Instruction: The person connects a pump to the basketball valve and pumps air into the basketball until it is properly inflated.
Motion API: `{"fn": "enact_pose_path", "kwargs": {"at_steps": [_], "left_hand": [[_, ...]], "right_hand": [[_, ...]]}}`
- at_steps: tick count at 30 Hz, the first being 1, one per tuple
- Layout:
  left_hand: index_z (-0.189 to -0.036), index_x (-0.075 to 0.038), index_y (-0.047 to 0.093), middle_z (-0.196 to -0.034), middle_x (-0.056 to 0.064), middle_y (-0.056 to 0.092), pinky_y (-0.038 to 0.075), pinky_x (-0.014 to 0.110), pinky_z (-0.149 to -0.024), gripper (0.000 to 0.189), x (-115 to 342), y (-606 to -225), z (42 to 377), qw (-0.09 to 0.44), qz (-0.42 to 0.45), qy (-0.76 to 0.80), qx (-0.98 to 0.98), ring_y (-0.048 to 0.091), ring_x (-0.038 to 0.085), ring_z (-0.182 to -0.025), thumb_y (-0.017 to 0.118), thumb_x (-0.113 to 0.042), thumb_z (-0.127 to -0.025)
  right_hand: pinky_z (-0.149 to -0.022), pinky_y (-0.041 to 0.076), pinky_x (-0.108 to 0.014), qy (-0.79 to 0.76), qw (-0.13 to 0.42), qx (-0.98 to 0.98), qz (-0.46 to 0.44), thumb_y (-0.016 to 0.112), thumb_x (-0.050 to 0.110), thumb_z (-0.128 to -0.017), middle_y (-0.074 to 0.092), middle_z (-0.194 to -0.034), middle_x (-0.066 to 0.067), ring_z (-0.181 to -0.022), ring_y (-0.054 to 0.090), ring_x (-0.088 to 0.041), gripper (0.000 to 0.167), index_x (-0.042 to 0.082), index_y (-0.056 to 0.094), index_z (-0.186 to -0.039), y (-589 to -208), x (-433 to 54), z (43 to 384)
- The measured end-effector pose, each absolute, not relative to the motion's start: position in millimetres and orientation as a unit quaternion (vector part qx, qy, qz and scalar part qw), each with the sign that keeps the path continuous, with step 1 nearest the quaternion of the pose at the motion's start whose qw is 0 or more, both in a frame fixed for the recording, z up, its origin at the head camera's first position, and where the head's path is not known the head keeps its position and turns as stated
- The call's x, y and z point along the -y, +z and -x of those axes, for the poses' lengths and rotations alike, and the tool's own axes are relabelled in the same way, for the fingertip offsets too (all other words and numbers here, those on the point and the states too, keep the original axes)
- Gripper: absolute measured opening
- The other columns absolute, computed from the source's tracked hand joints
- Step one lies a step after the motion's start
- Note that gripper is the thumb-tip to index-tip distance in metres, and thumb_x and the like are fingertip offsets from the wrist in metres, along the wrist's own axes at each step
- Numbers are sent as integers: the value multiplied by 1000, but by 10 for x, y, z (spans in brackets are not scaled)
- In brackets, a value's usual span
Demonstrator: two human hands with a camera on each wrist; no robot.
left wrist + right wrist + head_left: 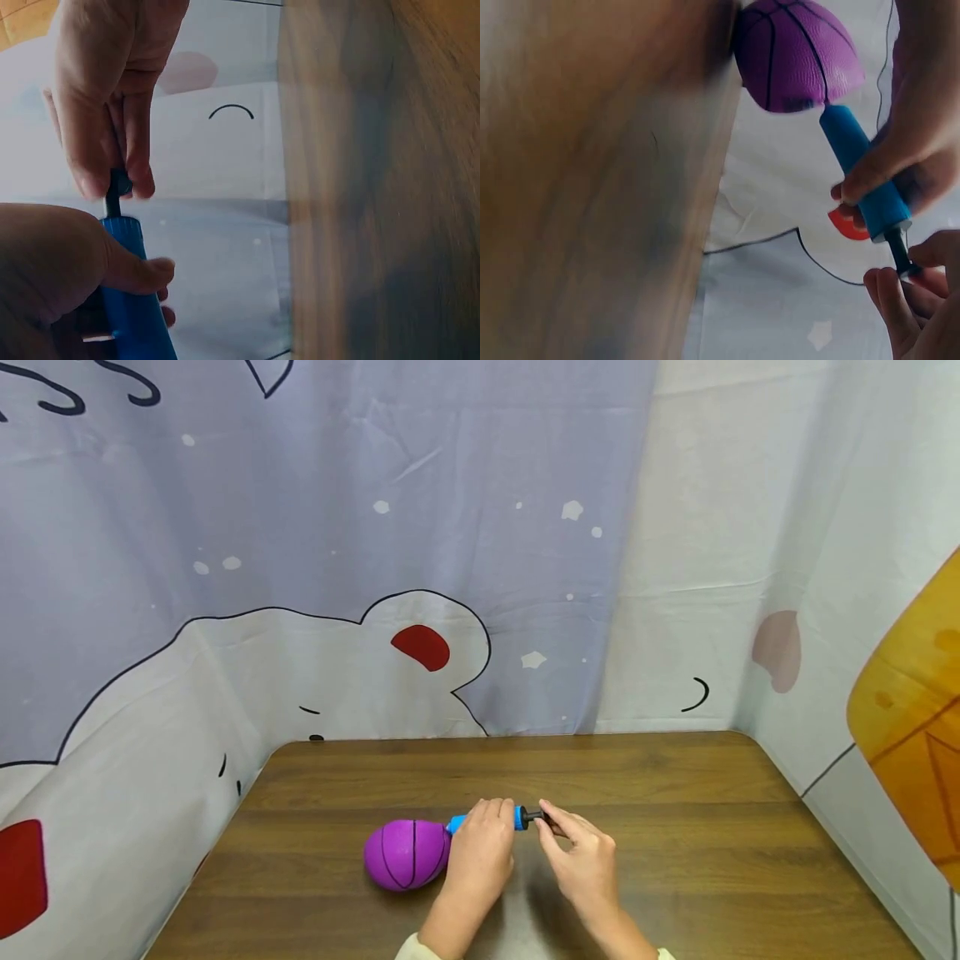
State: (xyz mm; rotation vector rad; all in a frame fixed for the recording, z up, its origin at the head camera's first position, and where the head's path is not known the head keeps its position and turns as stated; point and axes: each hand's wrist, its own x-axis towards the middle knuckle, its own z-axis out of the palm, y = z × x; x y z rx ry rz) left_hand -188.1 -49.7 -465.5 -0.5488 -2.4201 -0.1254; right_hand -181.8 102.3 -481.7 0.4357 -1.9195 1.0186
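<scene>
A purple ball [405,855] with black seam lines, slightly out of round, sits on the wooden table at the left of the hands. The tip of a blue hand pump [886,210] meets its side. My left hand [483,852] grips the pump's barrel, thumb along one side in the left wrist view. At the pump's other end my right hand [581,860] pinches the black plunger handle [120,182] between thumb and fingers. A short length of the black rod shows between barrel and handle. The palm side of the left hand is hidden in the head view.
The brown wooden table [712,827] has rounded far corners. Behind it and along both sides hangs a printed cloth [525,552] with cartoon figures, close to the table's edges.
</scene>
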Motion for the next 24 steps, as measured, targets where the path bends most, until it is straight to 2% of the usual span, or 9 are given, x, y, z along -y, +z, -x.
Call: {"fn": "enact_pose_path", "kwargs": {"at_steps": [4,9,13,16,18,21,24], "left_hand": [[-108,-6,67,-102,6,72,59,34,-92,53,553,-4639,1881,295,208,-76,929,70,23,-97,86,5,-59],[-109,-6,66,-105,8,72,58,36,-95,51,607,-4610,1896,284,203,-93,932,69,26,-102,83,8,-63],[-109,-5,65,-106,9,72,56,35,-99,50,608,-4602,1903,280,207,-97,932,69,25,-104,81,10,-64],[-110,-4,65,-107,9,72,56,35,-100,49,601,-4600,1899,278,204,-101,933,69,25,-105,81,10,-66],[-111,-4,65,-107,9,72,55,35,-101,49,599,-4602,1901,279,204,-100,933,69,24,-105,81,9,-66],[-110,-3,66,-106,9,72,55,35,-101,49,601,-4609,1910,290,204,-91,931,69,25,-103,81,8,-65],[-109,0,68,-103,10,72,56,37,-100,48,602,-4620,1918,307,202,-81,927,69,25,-99,81,8,-64]], "right_hand": [[-63,60,-17,418,440,776,-174,78,-9,-72,77,-88,-10,-67,74,-15,30,2,79,-100,-4778,-1081,1841],[-69,56,-8,414,462,770,-152,74,-10,-73,78,-93,-11,-68,74,-12,30,2,79,-100,-4646,-1327,1841],[-71,54,-7,424,451,773,-137,73,-11,-76,77,-101,-12,-76,71,-1,30,1,78,-104,-4555,-1539,1812],[-73,53,-5,418,441,785,-120,73,-8,-79,78,-100,-11,-81,66,9,30,2,78,-107,-4532,-1616,1782],[-74,51,-3,410,441,791,-107,74,-6,-81,78,-96,-9,-82,64,12,30,4,78,-109,-4538,-1619,1771],[-72,51,-2,401,448,793,-96,75,-5,-81,78,-93,-7,-81,66,7,30,6,79,-109,-4567,-1558,1771],[-65,54,-7,389,465,788,-107,78,-5,-79,78,-89,-6,-73,72,-7,31,6,79,-107,-4619,-1440,1784]]}}
